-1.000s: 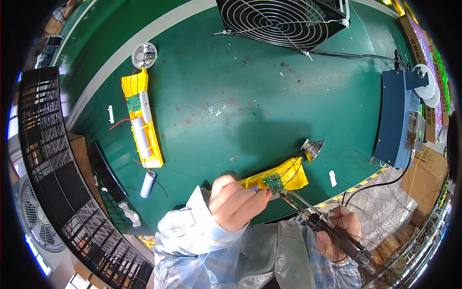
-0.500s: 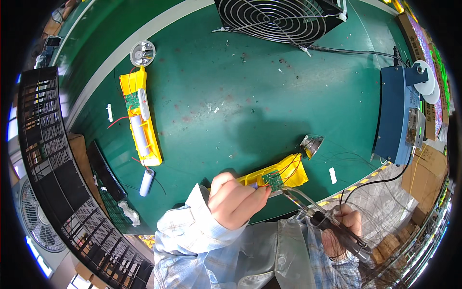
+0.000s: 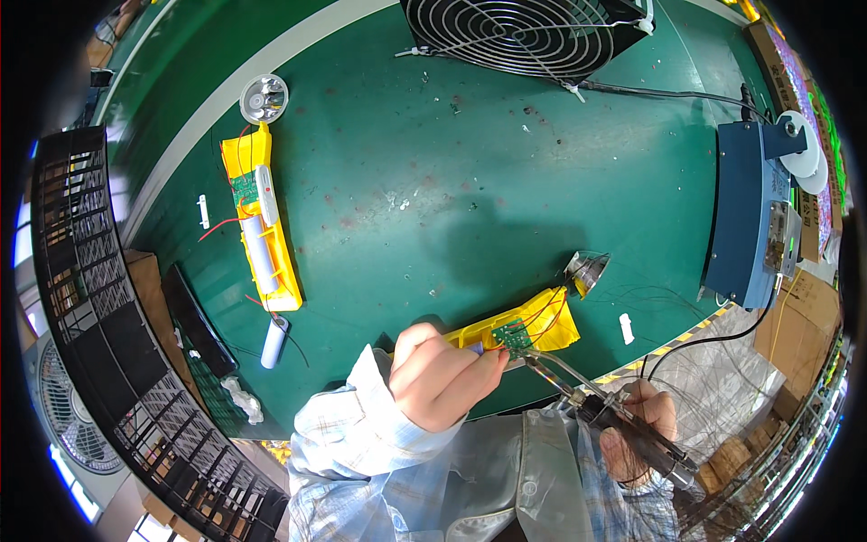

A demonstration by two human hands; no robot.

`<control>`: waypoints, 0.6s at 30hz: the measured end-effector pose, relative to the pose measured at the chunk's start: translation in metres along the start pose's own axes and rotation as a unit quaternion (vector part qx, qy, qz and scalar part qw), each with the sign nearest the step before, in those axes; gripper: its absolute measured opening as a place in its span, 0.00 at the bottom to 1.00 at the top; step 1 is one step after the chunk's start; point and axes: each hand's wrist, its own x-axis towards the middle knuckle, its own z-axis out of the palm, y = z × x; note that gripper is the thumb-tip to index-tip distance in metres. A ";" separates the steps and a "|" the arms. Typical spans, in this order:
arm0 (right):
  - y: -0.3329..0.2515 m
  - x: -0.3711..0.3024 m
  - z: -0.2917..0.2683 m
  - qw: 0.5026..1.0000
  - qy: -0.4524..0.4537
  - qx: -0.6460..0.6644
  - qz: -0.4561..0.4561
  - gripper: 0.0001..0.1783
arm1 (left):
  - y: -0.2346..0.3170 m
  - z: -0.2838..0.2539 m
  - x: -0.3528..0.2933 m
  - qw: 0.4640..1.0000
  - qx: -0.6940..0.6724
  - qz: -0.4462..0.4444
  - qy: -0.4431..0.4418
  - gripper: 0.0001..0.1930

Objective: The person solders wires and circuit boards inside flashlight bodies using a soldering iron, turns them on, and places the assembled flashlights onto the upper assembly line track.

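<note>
One yellow plastic trough-shaped housing (image 3: 553, 331) at near edge of green tabletop (image 3: 388, 262), slightly R of centre, w/ shiny silver cone-shaped reflector (image 3: 591, 271) just beyond R end. Small green rectangular PCB (image 3: 513, 335) w/ red wires over mid-housing. L hand (image 3: 442, 379) narrow, closed on housing's L part, fingertips at PCB's edge; exact item btwn fingertips too small to tell. R hand (image 3: 654, 414) wrapped round black-handled soldering tool w/ thin metal tubes (image 3: 603, 417), slanting up-left, tip at PCB's lower edge; touching or just short, cannot tell. Small white plastic strip (image 3: 627, 329) R of housing, apart. Far L: second yellow plastic housing (image 3: 287, 291) w/ pale lilac cylindrical cell (image 3: 259, 257) inside, round silver reflector (image 3: 264, 98) at top end, loose lilac cell (image 3: 275, 343) nr bottom end. At back: black fan w/ silver wire guard (image 3: 515, 34). At R: dark-blue metal box (image 3: 736, 221) w/ white spool (image 3: 802, 154).
</note>
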 end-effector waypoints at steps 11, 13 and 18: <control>-0.002 0.019 -0.029 0.951 -0.276 0.051 -0.131 0.20 | 0.001 0.001 0.000 1.000 0.001 -0.013 0.009 0.12; -0.004 0.015 -0.025 0.966 -0.236 0.083 -0.071 0.18 | 0.000 0.001 -0.001 1.000 0.001 -0.012 0.009 0.12; -0.028 0.030 -0.021 0.949 -0.282 0.032 -0.138 0.15 | 0.001 0.000 0.001 1.000 -0.002 -0.013 0.002 0.12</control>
